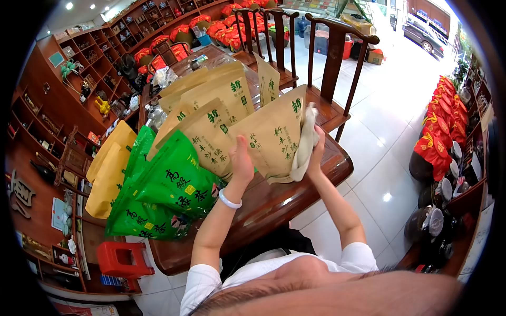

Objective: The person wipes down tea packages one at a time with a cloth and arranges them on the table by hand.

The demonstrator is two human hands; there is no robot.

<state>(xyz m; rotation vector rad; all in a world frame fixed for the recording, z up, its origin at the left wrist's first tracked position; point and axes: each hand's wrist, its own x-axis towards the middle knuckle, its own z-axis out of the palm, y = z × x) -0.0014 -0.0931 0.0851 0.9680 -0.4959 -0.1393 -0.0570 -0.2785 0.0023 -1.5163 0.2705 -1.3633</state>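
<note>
Upright in front of me stands a brown paper bag with green and black characters. My left hand is at its left edge, thumb up, with the fingers largely behind the paper. On the other side, my right hand is closed on a whitish cloth, which lies against the bag's right edge. More brown bags stand close behind and to the left. Shiny green bags lean at the table's left end, beside yellow-brown bags. A pale bracelet circles my left wrist.
The dark wooden table has a rounded right corner. Wooden chairs stand along its far side. A red stool is at the lower left. Jars with red covers line the right side, and shelves fill the left wall.
</note>
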